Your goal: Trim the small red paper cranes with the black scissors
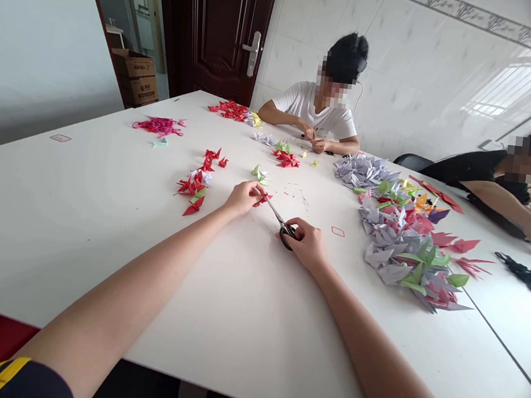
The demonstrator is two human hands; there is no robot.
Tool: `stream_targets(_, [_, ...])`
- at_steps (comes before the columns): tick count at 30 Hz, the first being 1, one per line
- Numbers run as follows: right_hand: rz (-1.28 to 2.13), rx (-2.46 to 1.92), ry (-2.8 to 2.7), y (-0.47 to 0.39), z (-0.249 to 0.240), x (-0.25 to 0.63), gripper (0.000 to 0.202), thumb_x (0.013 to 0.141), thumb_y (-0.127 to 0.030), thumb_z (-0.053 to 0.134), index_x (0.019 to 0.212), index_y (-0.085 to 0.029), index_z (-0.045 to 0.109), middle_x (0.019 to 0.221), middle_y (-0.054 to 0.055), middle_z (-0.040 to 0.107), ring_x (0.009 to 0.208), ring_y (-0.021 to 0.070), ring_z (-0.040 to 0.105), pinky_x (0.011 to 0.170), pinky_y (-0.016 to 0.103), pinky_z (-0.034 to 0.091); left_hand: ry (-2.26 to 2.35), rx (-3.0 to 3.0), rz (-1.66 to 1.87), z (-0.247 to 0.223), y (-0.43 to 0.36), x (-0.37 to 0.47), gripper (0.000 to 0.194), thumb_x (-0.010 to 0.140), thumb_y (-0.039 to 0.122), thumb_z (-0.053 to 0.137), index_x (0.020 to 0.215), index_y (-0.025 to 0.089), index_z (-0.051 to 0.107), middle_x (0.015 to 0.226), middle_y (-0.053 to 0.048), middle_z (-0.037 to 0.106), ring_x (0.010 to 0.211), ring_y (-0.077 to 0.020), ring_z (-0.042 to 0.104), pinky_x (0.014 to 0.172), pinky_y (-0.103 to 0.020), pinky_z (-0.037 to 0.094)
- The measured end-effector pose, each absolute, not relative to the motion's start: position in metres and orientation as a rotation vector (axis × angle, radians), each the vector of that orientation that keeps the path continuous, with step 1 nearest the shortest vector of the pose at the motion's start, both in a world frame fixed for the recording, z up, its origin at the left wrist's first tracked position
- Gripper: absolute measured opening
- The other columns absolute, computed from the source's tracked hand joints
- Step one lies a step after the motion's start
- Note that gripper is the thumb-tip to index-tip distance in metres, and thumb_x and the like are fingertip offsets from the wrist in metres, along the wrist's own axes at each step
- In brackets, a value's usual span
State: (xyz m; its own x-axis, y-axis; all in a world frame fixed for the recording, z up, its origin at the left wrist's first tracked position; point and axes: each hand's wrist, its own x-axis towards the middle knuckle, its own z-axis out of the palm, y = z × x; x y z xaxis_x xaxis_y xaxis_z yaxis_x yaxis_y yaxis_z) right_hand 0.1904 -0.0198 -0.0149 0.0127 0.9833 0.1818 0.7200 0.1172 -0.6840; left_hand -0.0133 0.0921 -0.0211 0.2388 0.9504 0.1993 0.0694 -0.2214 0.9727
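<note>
My left hand (243, 199) pinches a small red folded-paper crane (262, 199) over the middle of the white table. Through the black handles of the scissors (277, 215) go the fingers of my right hand (307, 244). The blade tips touch or nearly touch the red paper; whether the blades are apart I cannot tell. Just beyond my left hand lie green and white cranes (259, 174). To its left is a loose row of red cranes (192, 185) with a few white and green ones. Tiny red paper scraps (295, 193) dot the tabletop past the scissors.
A long heap of white, green and red cranes (400, 233) stretches along the right. Pink loops (159, 125) and red cranes (231, 110) lie farther back. A person in white (322, 103) works opposite; another in black (493, 174) sits at right near a black cord bundle (525, 273).
</note>
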Motion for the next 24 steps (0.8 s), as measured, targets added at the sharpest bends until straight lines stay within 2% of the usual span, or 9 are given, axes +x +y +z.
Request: stream_targets(24, [0.533, -1.659, -1.767, -0.0189, -0.0165, 0.191, 0.031, 0.071, -0.051, 0.07, 0.086, -0.024, 0.066, 0.054, -0.006, 0.043, 0.052, 0.012, 0.036, 0.054, 0.026, 0.027, 1.04, 1.625, 1.112, -0.0213, 0.0917, -0.0136, 0.008, 0.078, 0.017, 0.07, 0.081, 0.016, 0.062, 0.069, -0.001, 0.067, 0.054, -0.0095, 0.059, 0.058, -0.023, 0.048])
